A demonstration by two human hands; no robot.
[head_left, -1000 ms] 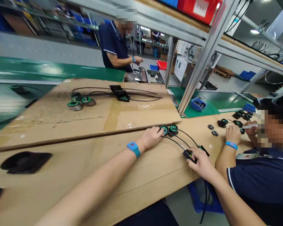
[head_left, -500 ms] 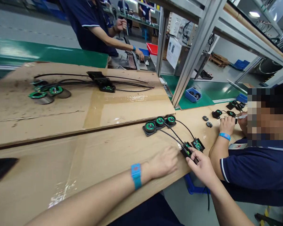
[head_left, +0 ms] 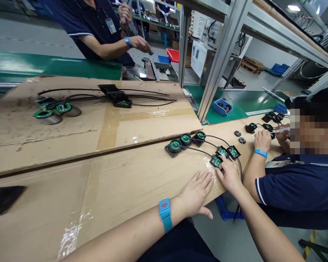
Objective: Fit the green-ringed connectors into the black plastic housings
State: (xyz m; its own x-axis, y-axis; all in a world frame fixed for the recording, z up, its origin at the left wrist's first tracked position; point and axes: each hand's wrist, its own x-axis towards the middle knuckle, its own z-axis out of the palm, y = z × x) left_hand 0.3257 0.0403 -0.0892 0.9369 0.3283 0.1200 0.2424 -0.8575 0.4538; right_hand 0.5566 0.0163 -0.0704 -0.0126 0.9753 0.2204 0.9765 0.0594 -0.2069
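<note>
Two cardboard sheets (head_left: 98, 182) cover the bench; left hand (head_left: 195, 194) lies flat and empty, right hand (head_left: 229, 174) fingers a circuit board (head_left: 215, 161).

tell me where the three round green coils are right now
The coils sit in a row on the cardboard, centre-right in the head view, just beyond the right hand and the small boards.
</note>
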